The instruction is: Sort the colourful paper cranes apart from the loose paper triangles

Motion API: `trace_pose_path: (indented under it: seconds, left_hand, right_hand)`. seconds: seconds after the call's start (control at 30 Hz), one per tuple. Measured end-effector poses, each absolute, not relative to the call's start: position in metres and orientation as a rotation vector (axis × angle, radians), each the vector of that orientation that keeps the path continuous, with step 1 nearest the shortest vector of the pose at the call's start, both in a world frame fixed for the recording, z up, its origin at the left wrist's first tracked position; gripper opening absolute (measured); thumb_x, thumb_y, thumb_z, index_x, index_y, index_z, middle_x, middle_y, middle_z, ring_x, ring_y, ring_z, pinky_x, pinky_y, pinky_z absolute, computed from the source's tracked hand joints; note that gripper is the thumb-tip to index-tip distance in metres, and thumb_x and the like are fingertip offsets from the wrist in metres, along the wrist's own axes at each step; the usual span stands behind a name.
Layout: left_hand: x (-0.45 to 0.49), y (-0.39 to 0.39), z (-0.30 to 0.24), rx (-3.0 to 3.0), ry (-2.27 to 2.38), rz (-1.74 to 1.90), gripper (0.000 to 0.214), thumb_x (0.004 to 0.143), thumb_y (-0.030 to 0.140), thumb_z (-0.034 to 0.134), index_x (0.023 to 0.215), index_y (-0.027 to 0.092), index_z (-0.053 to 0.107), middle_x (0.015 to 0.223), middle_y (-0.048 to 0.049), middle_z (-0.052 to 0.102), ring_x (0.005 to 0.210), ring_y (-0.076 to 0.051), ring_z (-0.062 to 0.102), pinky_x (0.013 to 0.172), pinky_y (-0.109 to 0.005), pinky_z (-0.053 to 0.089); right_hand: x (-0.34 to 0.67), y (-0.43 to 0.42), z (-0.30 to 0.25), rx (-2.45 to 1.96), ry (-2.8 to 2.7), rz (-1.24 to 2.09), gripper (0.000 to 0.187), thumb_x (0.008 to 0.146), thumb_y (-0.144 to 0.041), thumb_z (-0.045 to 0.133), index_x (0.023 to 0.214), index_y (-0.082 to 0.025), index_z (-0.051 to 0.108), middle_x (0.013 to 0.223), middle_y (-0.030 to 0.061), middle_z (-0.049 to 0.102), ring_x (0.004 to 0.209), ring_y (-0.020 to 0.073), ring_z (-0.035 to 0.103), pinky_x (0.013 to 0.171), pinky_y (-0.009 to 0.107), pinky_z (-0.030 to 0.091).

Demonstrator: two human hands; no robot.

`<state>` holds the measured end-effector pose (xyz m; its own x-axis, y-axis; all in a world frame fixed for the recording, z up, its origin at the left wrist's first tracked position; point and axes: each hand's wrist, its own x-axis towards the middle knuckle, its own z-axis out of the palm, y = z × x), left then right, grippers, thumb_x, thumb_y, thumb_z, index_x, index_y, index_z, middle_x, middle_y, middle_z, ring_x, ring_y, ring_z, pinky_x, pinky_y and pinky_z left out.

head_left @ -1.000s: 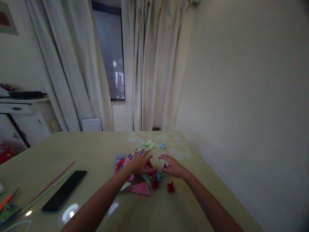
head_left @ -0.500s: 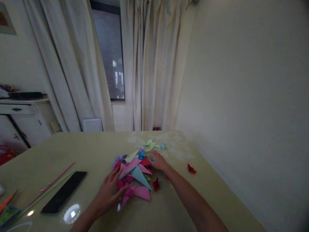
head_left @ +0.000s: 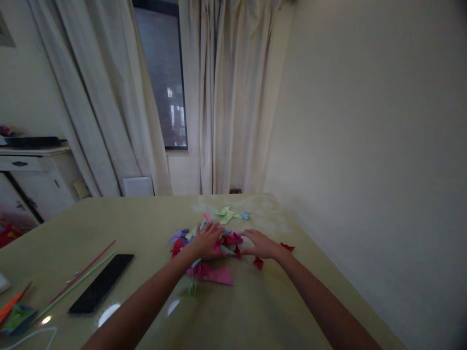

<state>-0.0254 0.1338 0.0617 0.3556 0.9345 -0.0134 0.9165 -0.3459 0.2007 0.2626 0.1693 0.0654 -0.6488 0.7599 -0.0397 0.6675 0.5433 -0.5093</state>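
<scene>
A heap of colourful origami pieces lies on the table, partly under my left hand [head_left: 209,241]. That hand rests over the heap, fingers spread, and hides its middle. My right hand [head_left: 261,244] is at the heap's right side, thumb and fingers apart, beside a dark pink folded piece [head_left: 235,237]. Purple origami [head_left: 178,235] and a red folded piece [head_left: 177,247] show left of my left hand. Nearer me lies a pink origami piece with a broad flap [head_left: 221,275]. A small red piece [head_left: 258,263] sits just below my right hand.
Beyond the heap lie a pale green paper pinwheel shape [head_left: 227,214] and a small blue piece [head_left: 245,215]. Another red piece [head_left: 287,247] is by my right wrist. To the left are a black phone [head_left: 102,283], thin pink and green sticks [head_left: 84,272] and an orange-handled tool [head_left: 10,305].
My left hand has moved forward and right onto the heap. My right hand has drawn back and rightward. The large pink and light blue pointed pieces on top have shifted or become covered.
</scene>
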Motion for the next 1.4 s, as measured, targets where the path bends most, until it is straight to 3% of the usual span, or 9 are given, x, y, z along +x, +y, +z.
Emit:
trace_pose_path:
  seconds: [0.1,0.2,0.3,0.47,0.67,1.0,1.2,1.3,1.4]
  left_hand:
    - [-0.048,0.155,0.071,2.319,1.739,0.159,0.087,0.087,0.074,0.061,0.156,0.021,0.051,0.163,-0.0222,0.049,0.147,-0.047,0.049,0.12,-0.069,0.036]
    - [-0.067,0.137,0.064,2.251,1.755,0.224,0.07,0.102,0.064,0.042,0.153,0.017,0.053,0.151,-0.0187,0.063,0.136,-0.034,0.062,0.117,-0.046,0.046]
    - [-0.084,0.087,0.041,2.218,1.823,0.315,0.073,0.104,0.062,0.037,0.162,0.017,0.042,0.16,-0.0163,0.055,0.145,-0.031,0.055,0.122,-0.044,0.041]
    - [-0.094,-0.008,-0.025,2.232,2.131,0.541,0.074,0.097,0.069,0.051,0.164,0.039,0.04,0.176,-0.0069,0.031,0.161,-0.04,0.027,0.126,-0.064,0.029]
    - [-0.027,-0.031,-0.065,2.491,1.903,0.465,0.106,0.085,0.074,0.066,0.17,0.043,0.012,0.178,-0.0087,0.023,0.157,-0.047,0.033,0.124,-0.07,0.028]
    - [-0.009,0.111,0.033,2.587,1.653,0.09,0.098,0.082,0.052,0.075,0.168,0.036,0.031,0.178,-0.0114,0.023,0.16,-0.045,0.024,0.126,-0.07,0.017]
    - [-0.062,0.117,0.055,2.245,1.975,0.049,0.075,0.092,0.057,0.058,0.156,0.019,0.053,0.155,-0.0279,0.055,0.141,-0.053,0.052,0.11,-0.079,0.036]
    - [-0.086,0.073,0.033,2.242,1.929,0.127,0.064,0.101,0.05,0.044,0.16,0.025,0.047,0.154,-0.0172,0.06,0.14,-0.035,0.058,0.116,-0.054,0.047]
    - [-0.107,0.022,-0.01,2.251,2.056,0.528,0.071,0.097,0.058,0.053,0.162,0.032,0.045,0.169,-0.0099,0.045,0.154,-0.038,0.042,0.125,-0.057,0.037]
  right_hand:
    - [0.279,0.138,0.033,-1.564,-2.528,0.638,0.121,0.07,-0.068,0.088,0.17,-0.032,0.03,0.179,0.0162,0.016,0.163,0.044,0.018,0.128,0.061,0.022]
    - [0.262,0.13,0.007,-1.585,-2.495,0.619,0.118,0.077,-0.065,0.084,0.172,-0.035,0.02,0.181,0.0123,0.002,0.165,0.0411,0.009,0.129,0.06,0.017]
    - [0.23,0.153,0.001,-1.472,-2.449,0.598,0.111,0.083,-0.065,0.08,0.172,-0.031,0.022,0.18,0.0152,0.007,0.164,0.0403,0.012,0.129,0.058,0.019]
    - [0.177,0.22,0.021,-1.304,-2.48,0.727,0.066,0.097,-0.054,0.069,0.152,-0.018,0.056,0.158,0.0195,0.053,0.147,0.0367,0.048,0.121,0.051,0.038]
    - [0.123,0.237,0.031,-1.096,-2.571,0.859,0.04,0.101,-0.046,0.064,0.132,-0.021,0.071,0.13,0.0116,0.074,0.124,0.0317,0.066,0.111,0.046,0.049]
    - [0.248,0.174,0.056,-1.019,-2.568,1.034,0.073,0.096,-0.072,0.061,0.154,-0.027,0.057,0.149,0.0102,0.065,0.135,0.0339,0.061,0.118,0.05,0.044]
    - [0.262,0.131,0.015,-1.547,-2.472,0.544,0.119,0.069,-0.069,0.089,0.168,-0.04,0.031,0.18,0.0113,0.009,0.164,0.0471,0.007,0.127,0.067,0.017]
    - [0.234,0.148,0.006,-1.432,-2.415,0.516,0.108,0.078,-0.053,0.086,0.169,-0.038,0.029,0.18,0.0123,0.008,0.164,0.0418,0.015,0.126,0.058,0.027]
    - [0.196,0.186,0.017,-1.203,-2.523,0.591,0.088,0.08,-0.034,0.082,0.161,-0.023,0.047,0.167,0.0201,0.038,0.151,0.0403,0.041,0.12,0.05,0.038]
